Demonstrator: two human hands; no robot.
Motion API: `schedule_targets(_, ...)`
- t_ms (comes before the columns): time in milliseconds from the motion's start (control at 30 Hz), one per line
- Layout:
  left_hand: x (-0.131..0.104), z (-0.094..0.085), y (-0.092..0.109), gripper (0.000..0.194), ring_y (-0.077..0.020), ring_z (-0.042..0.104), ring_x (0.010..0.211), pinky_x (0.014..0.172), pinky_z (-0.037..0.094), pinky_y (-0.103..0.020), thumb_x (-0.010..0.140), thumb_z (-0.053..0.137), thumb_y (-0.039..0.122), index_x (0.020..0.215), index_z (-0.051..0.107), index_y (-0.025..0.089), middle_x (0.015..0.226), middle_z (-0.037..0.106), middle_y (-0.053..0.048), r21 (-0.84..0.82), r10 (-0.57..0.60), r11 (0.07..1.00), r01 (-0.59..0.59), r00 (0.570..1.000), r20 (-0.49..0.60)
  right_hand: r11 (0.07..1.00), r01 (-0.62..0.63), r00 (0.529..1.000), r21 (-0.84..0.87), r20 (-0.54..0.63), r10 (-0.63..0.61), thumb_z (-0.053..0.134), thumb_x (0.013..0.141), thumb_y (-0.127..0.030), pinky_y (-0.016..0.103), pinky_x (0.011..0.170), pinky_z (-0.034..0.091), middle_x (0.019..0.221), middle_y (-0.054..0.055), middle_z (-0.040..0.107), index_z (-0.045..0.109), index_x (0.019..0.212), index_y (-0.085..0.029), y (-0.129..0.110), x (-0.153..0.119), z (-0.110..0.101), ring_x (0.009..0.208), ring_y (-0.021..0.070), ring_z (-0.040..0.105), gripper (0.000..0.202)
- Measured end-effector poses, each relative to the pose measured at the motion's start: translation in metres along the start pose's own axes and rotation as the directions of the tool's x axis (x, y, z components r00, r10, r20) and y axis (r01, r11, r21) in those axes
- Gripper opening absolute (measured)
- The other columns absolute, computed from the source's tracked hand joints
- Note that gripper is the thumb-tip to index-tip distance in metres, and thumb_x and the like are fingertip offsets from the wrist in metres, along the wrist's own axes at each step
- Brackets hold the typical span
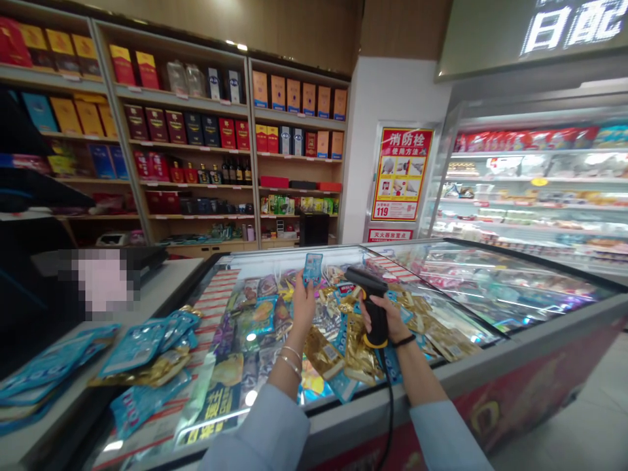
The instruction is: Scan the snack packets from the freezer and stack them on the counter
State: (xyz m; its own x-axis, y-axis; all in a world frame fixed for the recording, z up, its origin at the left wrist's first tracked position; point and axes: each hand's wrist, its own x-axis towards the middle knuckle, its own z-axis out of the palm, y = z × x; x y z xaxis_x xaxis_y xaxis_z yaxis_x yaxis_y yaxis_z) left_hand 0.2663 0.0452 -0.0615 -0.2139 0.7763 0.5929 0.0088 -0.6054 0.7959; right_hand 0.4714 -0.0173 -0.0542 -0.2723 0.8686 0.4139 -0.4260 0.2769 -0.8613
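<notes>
Glass tops the long freezer (534, 379) before me, gold packets (360, 343) heaped on it, seemingly for easy reach. Above them, the right hand (392, 315) wraps its grip round a black scanner (377, 320), presumably for aiming; the left hand (304, 304) pinches a blue packet (313, 267) upright, apparently for reading.

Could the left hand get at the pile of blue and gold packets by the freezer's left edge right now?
Probably yes: nothing visible stands between the left hand and the pile, though the small blue packet it holds would likely hinder a grasp.
</notes>
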Motion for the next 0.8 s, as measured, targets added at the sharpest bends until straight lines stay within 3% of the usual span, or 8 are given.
schedule_targets(233, 0.000, -0.001, 0.003, 0.033, -0.0221, 0.069, 0.101, 0.096, 0.055, -0.041, 0.096, 0.047, 0.028, 0.128, 0.052, 0.022, 0.109, 0.070, -0.009, 0.013, 0.005, 1.000, -0.005, 1.000, 0.002, 0.998, 0.029, 1.000, 0.058, 0.009, -0.030, 0.067, 0.083, -0.046, 0.020, 0.033, 0.043, 0.051, -0.004, 0.060, 0.056, 0.090, -0.020, -0.001, 0.001, -0.004, 0.034, 0.0125, 0.055, 0.030)
schedule_targets(567, 0.000, 0.001, -0.006, 0.033, -0.0215, 0.067, 0.105, 0.098, 0.054, -0.041, 0.096, 0.049, 0.032, 0.127, 0.051, 0.022, 0.115, 0.068, -0.009, -0.024, -0.013, 1.000, 0.014, 1.000, 0.018, 0.998, 0.020, 1.000, 0.060, -0.020, -0.019, 0.067, 0.082, -0.048, 0.023, 0.034, 0.041, 0.051, -0.003, 0.059, 0.056, 0.089, -0.020, 0.000, 0.003, -0.006, 0.035, 0.0139, 0.053, 0.031)
schedule_targets(800, 0.001, -0.001, -0.016, 0.029, -0.0240, 0.066, 0.107, 0.103, 0.049, -0.046, 0.089, 0.054, 0.021, 0.118, 0.058, 0.020, 0.112, 0.070, -0.009, 0.101, -0.064, 0.993, 0.065, 0.998, -0.008, 0.998, 0.010, 1.000, 0.064, -0.012, -0.009, 0.066, 0.082, -0.048, 0.025, 0.035, 0.040, 0.052, -0.003, 0.057, 0.057, 0.094, -0.020, -0.001, 0.002, -0.005, 0.036, 0.0150, 0.052, 0.032)
